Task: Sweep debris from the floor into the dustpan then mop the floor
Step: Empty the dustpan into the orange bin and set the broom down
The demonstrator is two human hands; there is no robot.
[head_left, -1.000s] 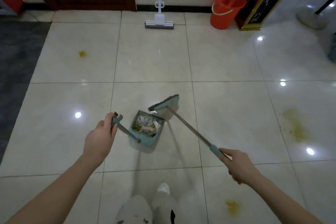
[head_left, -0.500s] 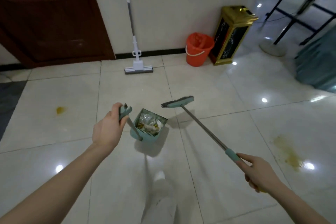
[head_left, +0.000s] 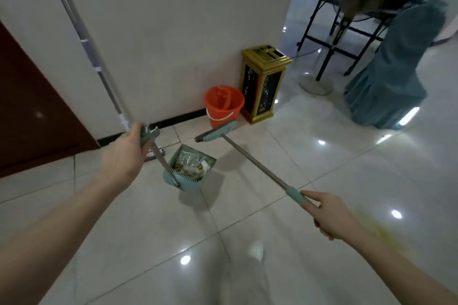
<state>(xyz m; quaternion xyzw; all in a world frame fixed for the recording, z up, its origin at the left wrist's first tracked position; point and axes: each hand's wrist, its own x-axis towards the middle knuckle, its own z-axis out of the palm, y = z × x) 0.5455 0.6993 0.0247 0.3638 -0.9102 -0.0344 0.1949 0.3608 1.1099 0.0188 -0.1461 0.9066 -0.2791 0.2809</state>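
The left hand point(head_left: 124, 158) clenched its fingers point(head_left: 135, 132) round the handle of the loaded dustpan point(head_left: 190, 178), which hung tilted near the floor point(head_left: 148, 230); the right hand point(head_left: 332, 213) grasped the broom point(head_left: 218, 134). A jolt, or clipping the leaning mop point(head_left: 81, 37), could spill debris point(head_left: 190, 164)

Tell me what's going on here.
A person's left hand grips the dustpan by its long handle; it holds swept debris. The right hand holds the broom, its head raised near the orange bucket. The mop leans against the wall, untouched, and a yellow stain shows on the floor.
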